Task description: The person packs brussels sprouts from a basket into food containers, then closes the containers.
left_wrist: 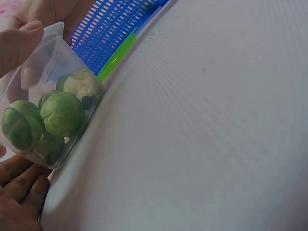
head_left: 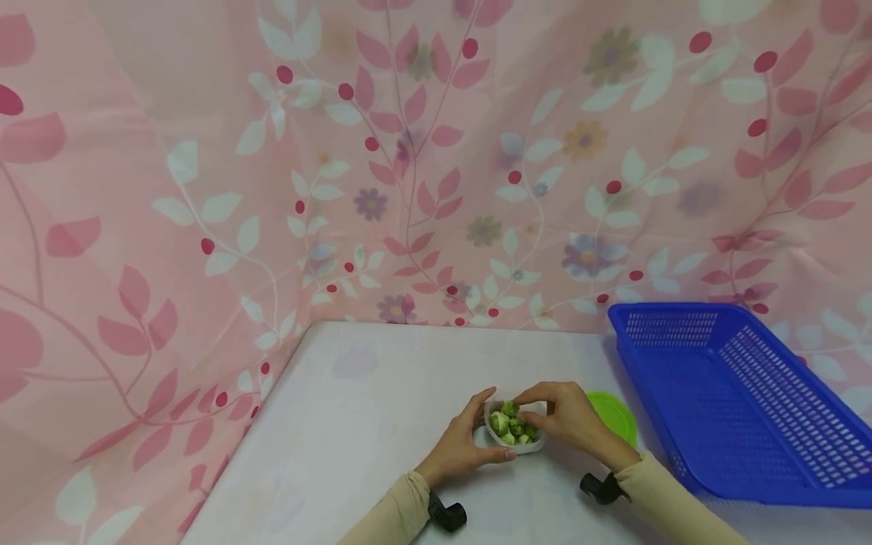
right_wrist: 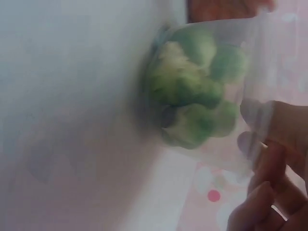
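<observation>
A small clear plastic container [head_left: 524,448] stands on the white table with several Brussels sprouts [head_left: 508,424] inside. My left hand [head_left: 465,446] holds it from the left, thumb along the near side and fingers round the far side. From the right, my right hand [head_left: 568,416] reaches over the rim, thumb and index fingertips close to the uppermost sprouts. Through the container's wall in the right wrist view, these fingertips [right_wrist: 250,111] show just above the sprouts [right_wrist: 192,91], a little apart with nothing between them. The other right fingers [right_wrist: 262,207] are bent outside the container.
A round green lid [head_left: 616,416] lies right of the container, partly behind my right hand. A large blue perforated basket [head_left: 742,424] stands at the table's right side. Pink floral cloth [head_left: 436,189] hangs behind and to the left of the table [head_left: 327,424].
</observation>
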### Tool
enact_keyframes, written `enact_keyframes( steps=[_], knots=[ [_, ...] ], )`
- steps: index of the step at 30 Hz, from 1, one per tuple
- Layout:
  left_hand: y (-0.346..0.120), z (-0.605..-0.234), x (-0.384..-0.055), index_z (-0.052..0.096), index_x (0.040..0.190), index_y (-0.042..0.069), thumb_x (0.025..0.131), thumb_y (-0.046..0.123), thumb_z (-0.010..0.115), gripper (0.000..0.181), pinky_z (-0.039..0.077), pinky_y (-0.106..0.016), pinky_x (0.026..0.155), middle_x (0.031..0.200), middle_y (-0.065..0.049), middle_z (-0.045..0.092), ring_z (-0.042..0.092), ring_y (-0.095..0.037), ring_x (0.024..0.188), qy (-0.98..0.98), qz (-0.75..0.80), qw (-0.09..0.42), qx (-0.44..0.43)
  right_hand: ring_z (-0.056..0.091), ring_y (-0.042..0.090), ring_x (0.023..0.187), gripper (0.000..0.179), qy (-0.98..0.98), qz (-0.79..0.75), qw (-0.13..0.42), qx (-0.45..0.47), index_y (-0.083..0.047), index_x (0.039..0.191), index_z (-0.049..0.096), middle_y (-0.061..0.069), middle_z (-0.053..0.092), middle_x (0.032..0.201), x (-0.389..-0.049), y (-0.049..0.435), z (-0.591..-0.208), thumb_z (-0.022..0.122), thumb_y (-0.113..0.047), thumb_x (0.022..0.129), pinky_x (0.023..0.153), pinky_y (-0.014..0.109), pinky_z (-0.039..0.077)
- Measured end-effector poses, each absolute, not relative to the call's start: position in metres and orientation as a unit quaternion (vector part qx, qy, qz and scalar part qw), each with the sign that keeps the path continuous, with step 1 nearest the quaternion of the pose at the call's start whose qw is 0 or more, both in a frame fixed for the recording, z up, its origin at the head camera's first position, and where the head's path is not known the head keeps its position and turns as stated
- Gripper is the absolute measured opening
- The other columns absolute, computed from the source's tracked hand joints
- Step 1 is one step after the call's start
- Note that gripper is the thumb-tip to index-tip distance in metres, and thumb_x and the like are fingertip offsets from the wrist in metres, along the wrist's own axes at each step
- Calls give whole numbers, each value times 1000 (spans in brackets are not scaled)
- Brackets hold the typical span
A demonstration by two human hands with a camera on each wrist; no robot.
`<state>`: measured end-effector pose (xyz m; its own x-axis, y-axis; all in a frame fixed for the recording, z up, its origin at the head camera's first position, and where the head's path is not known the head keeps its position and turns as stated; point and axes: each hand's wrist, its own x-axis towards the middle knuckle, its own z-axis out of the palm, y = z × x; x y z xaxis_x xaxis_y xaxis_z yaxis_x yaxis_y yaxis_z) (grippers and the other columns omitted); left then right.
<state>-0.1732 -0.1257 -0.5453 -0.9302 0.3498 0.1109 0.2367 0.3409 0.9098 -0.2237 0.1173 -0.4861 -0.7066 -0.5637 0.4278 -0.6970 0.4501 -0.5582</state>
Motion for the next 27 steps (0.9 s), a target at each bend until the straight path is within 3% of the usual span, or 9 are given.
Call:
enact_keyframes(
  steps=[6,12,18,24,27],
  knots=[
    [-127,-548,-171,24,169,23,89,40,87,103,48,-47,117,163,-7,50,57,-29,142,819,543,49,182,44,-2,49,25,-835,413,66,357,-14,110,84,5,82,102,-212,136,-462,90,-15,86,42,22,39],
    [-128,-547,-170,24,169,23,89,38,88,103,47,-44,118,160,-2,53,58,-25,142,814,550,48,181,54,4,57,25,-861,381,23,335,-25,115,82,-7,80,103,-206,176,-417,87,-27,90,45,22,39],
    [-130,-547,-169,24,169,22,89,34,88,103,45,-45,120,161,0,52,56,-26,144,811,555,49,176,61,10,66,24,-882,364,-13,300,-28,118,81,-9,80,101,-211,232,-385,83,-28,94,46,24,40],
    [-133,-545,-172,24,170,22,89,34,88,103,44,-47,120,163,1,51,56,-26,144,816,550,43,174,68,8,78,25,-920,312,-12,239,-20,119,81,-6,81,100,-230,290,-377,80,-31,97,59,24,49],
    [-135,-545,-174,23,170,22,90,34,88,104,44,-48,121,162,2,51,56,-26,144,818,547,41,174,70,1,87,30,-912,300,-86,266,-9,125,77,2,81,111,-244,317,-391,75,-27,101,64,26,56]
  ],
)
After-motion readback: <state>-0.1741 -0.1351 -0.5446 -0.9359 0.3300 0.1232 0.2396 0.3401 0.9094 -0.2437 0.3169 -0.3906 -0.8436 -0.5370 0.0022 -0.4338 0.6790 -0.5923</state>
